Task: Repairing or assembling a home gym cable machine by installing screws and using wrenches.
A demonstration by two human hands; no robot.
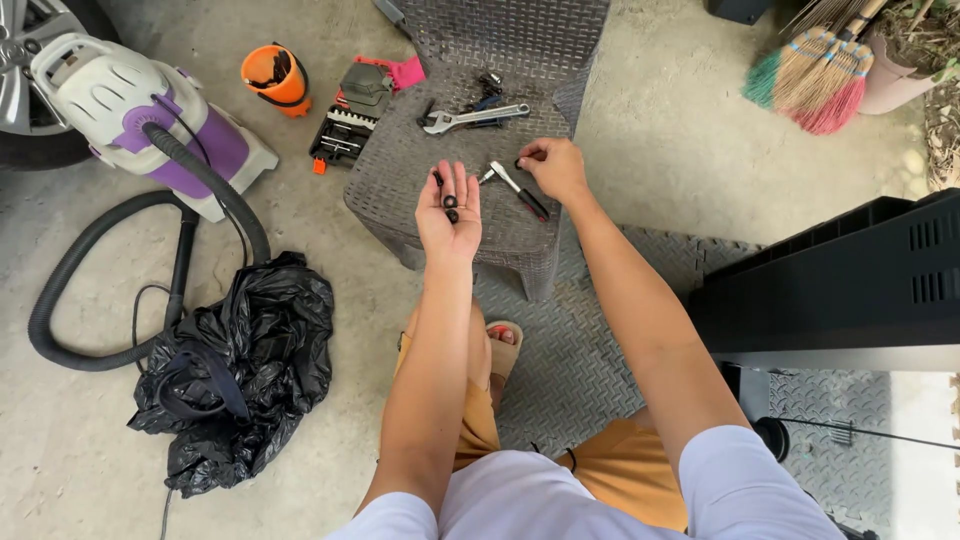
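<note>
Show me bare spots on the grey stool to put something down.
The stool's left half, below the wrench and left of the left hand, is bare. It is crowded near the pliers by the right hand.

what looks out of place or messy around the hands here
Nothing looks damaged or spilled. The left hand cups small black rings, and the right hand pinches a small dark piece above the grey woven stool. A crumpled black bag lies on the floor.

Purple-white vacuum cleaner (150, 120), orange cup (272, 75)
</note>
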